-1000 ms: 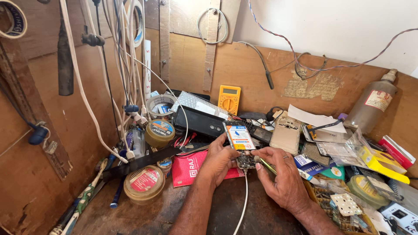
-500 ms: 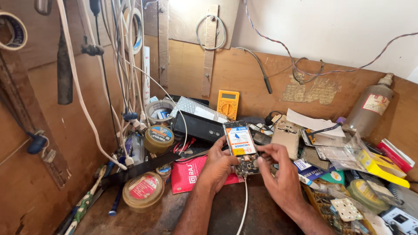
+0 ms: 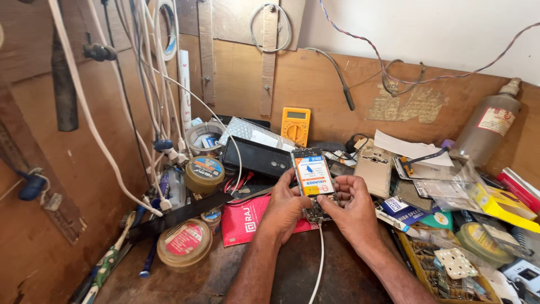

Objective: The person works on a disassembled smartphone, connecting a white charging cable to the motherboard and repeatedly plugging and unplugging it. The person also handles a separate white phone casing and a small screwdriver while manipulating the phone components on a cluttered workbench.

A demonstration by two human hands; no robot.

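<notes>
Phone (image 3: 314, 179) still up on end between both hands, just in front of the yellow meter (image 3: 296, 125). Left hand (image 3: 286, 207) and right hand (image 3: 350, 209) fingers wrapped round its lower half, same as before. White cable (image 3: 320, 264) hanging below phone.

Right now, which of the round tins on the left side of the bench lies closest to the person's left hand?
The upper tin, brownish with a blue-labelled lid, beside the black case. The red-lidded tin sits lower left, farther from the left hand.

Yellow multimeter (image 3: 296, 125), red packet (image 3: 247, 220), round tins (image 3: 185, 242), grey bottle (image 3: 486, 130), hanging white cables (image 3: 147, 84)
</notes>
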